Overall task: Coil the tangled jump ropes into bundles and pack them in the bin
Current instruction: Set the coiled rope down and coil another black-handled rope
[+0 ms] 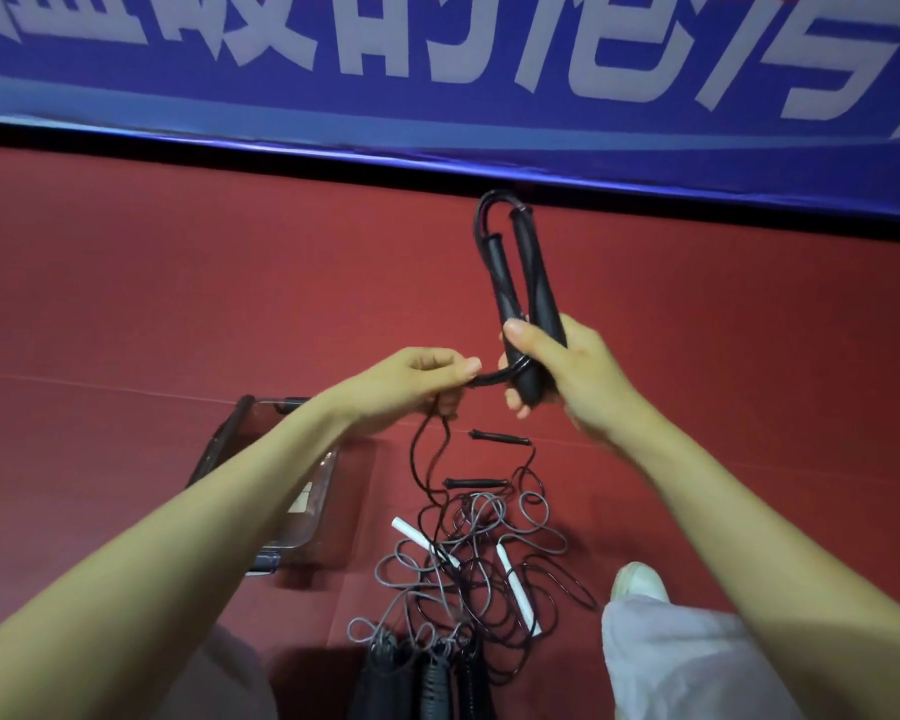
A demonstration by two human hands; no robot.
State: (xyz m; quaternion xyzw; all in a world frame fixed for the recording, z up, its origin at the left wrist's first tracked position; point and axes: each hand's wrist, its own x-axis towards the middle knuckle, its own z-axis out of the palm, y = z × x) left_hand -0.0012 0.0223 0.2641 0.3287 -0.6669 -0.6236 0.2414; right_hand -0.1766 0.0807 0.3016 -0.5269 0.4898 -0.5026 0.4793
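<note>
A blue banner [489, 116] runs across the wall above and beyond both hands. It carries one row of large white Chinese characters, their tops cut off by the frame edge. The character straight above the left hand [417, 381] reads 的. The one up and to the right of the right hand [567, 371] looks like 传. The others cannot be read surely. Below the left hand, a white label [302, 498] on the bin [240, 413] is too small to read.
</note>
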